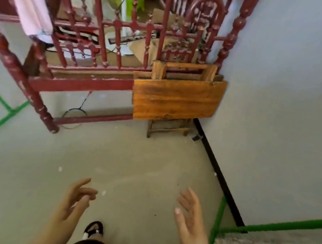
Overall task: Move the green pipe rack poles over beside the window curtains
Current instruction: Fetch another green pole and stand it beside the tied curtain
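your left hand [74, 200] and right hand [190, 215] hang spread and empty over the bare floor [128, 169]. one green pipe rack pole [278, 224] runs at lower right along the wall [280, 118]; another green frame [2, 114] stands at far left (beside the red bed frame [82, 86]).

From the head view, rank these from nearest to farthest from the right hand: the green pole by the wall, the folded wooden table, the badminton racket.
From the right hand:
1. Green pole by the wall, just to its right at the wall's foot.
2. Folded wooden table, ahead, leaning in the corner against the red bed frame.
3. Badminton racket, ahead-left, on the floor under the frame.
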The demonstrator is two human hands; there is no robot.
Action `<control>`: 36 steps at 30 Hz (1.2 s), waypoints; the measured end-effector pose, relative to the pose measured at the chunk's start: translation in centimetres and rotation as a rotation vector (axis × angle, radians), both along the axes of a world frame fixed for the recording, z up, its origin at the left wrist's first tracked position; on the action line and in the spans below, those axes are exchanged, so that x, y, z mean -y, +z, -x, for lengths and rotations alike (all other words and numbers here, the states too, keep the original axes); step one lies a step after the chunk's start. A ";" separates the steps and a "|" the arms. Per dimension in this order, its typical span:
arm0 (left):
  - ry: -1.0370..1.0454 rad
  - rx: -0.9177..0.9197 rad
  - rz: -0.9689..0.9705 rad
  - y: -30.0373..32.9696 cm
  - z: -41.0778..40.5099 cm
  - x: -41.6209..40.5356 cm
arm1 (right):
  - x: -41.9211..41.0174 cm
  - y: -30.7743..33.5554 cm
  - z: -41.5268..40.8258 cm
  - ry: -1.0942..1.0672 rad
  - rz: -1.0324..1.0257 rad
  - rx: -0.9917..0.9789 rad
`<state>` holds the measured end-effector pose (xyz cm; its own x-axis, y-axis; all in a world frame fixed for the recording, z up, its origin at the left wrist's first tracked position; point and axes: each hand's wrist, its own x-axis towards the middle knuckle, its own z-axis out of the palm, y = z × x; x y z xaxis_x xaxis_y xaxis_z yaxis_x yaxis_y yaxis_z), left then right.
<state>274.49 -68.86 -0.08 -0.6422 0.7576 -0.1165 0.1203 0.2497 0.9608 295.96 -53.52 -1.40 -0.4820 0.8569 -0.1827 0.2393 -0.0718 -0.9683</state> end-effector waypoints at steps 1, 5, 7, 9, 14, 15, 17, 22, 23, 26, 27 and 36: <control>0.073 -0.002 0.014 -0.4 0.1 1.8 | 1.1 -0.5 0.6 0.025 0.007 0.008; 0.259 0.025 0.022 -0.9 1.3 7.1 | 4.7 -1.6 3.2 0.073 0.044 0.041; 0.350 0.007 0.036 -0.9 2.7 10.0 | 6.2 -1.6 5.5 0.114 0.048 0.054; 0.407 -0.008 0.051 -0.7 4.2 13.2 | 8.0 -1.5 8.4 0.151 0.040 0.053; 0.534 -0.015 0.097 -0.7 9.0 21.9 | 14.7 -1.8 17.3 0.297 0.045 0.064; 0.565 -0.003 0.097 -0.8 10.2 23.6 | 15.9 -2.0 19.1 0.324 0.037 0.071; 0.632 0.015 0.107 -1.2 12.5 27.0 | 18.4 -2.3 22.6 0.389 0.021 0.080; 0.831 0.088 0.093 -1.6 16.1 33.6 | 23.4 -1.7 30.1 0.587 0.025 0.127; 0.863 0.100 0.093 -1.9 16.5 34.7 | 24.0 -1.7 31.6 0.612 0.021 0.140; 0.978 0.116 0.122 -2.6 17.9 37.5 | 26.0 -1.5 36.5 0.695 0.007 0.165; 1.040 0.134 0.122 -3.1 18.9 39.0 | 26.9 -1.9 38.9 0.736 -0.002 0.174; 1.342 0.136 0.104 -3.7 32.1 43.7 | 31.2 -2.4 58.9 1.014 -0.049 0.163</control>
<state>242.42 -112.54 -3.82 -0.8527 -0.4555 -0.2558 -0.3656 0.1706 0.9150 237.04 -84.72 -3.85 -0.9555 0.0685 -0.2870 0.2946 0.2759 -0.9149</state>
